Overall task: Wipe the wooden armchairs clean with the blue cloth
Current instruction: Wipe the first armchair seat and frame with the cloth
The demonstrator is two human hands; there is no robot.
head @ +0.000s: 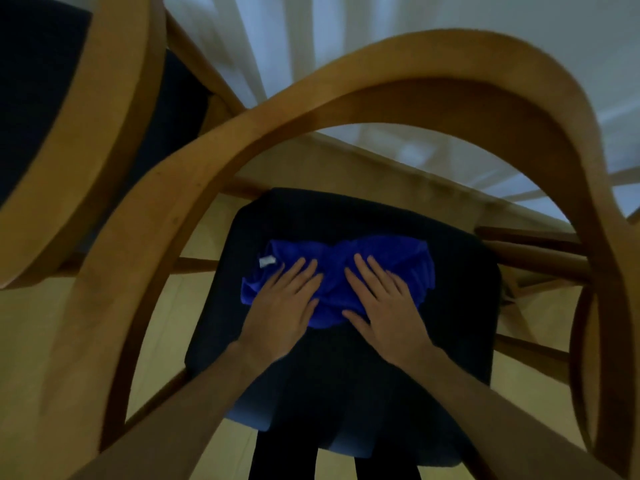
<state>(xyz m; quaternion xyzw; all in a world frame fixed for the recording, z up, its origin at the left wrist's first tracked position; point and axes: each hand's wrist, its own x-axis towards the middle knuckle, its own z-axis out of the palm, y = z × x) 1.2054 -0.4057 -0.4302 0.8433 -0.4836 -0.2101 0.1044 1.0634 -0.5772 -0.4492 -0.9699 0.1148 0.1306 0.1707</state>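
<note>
A crumpled blue cloth [377,258] with a small white tag lies on the dark padded seat [346,216] of a wooden armchair. The chair's curved wooden back and arm frame [346,74] arches over the seat, close to the camera. My left hand [280,306] lies flat on the cloth's left part, fingers straight and spread. My right hand [384,303] lies flat on its right part in the same way. Both palms press down on the cloth.
A second wooden armchair [104,109] with a dark seat stands at the upper left, touching this one's frame. White curtains [277,39] hang behind. Pale wooden floor [27,341] shows around the chairs. My dark-clad legs [284,459] show below the seat.
</note>
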